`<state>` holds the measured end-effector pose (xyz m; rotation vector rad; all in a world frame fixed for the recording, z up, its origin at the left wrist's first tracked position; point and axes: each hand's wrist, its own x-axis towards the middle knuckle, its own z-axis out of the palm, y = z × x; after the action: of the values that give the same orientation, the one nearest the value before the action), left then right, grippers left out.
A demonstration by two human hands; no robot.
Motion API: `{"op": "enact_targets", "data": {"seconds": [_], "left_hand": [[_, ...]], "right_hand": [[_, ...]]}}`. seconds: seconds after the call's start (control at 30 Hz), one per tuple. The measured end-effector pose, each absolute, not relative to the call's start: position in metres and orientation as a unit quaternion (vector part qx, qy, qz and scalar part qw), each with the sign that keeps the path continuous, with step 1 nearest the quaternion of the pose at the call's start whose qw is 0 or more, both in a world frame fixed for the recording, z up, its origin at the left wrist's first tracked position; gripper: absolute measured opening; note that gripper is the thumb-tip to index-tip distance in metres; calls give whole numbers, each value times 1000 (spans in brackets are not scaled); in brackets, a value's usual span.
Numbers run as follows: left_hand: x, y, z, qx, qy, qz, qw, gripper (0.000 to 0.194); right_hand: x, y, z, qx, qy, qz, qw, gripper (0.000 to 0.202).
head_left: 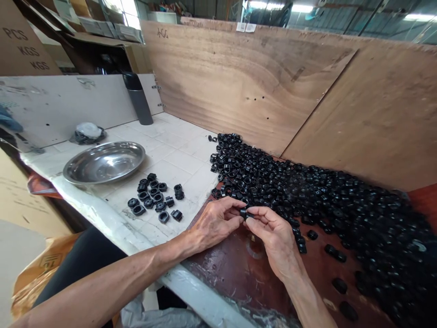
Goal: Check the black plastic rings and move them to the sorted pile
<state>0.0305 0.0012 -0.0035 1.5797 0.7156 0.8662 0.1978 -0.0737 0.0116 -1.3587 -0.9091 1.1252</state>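
Note:
Between my two hands is a small black plastic part [243,212], pinched at the fingertips over the brown board [225,264]. My left hand [220,218] grips it from the left with thumb and fingers. From the right, my right hand [273,230] closes its thumb and fingers on the same part. Just beyond my hands spreads a large heap of black ring-shaped parts [293,187]. A smaller group of black parts [157,197] lies on the white surface [177,146] to the left of my hands.
An empty steel bowl [105,164] stands at the left, with a plastic-wrapped bundle [88,132] behind it. A dark bottle [139,100] stands upright in the far corner. Wooden boards [239,82] wall off the back. A few loose parts [335,252] lie right of my hands.

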Motion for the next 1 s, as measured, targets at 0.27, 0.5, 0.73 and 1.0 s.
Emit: {"op": "enact_targets", "data": {"seconds": [0.27, 0.5, 0.73, 1.0], "left_hand": [[30, 3, 11, 550, 278, 347, 707, 36], [29, 0, 12, 563, 271, 353, 696, 37], [28, 1, 12, 578, 270, 363, 680, 32], [29, 2, 1, 614, 242, 398, 637, 26]], "right_hand": [[199, -79, 24, -623, -487, 310, 528, 24], [197, -77, 20, -595, -577, 227, 511, 10], [197, -79, 23, -594, -602, 193, 497, 14], [193, -78, 20, -607, -536, 253, 529, 15]]}}
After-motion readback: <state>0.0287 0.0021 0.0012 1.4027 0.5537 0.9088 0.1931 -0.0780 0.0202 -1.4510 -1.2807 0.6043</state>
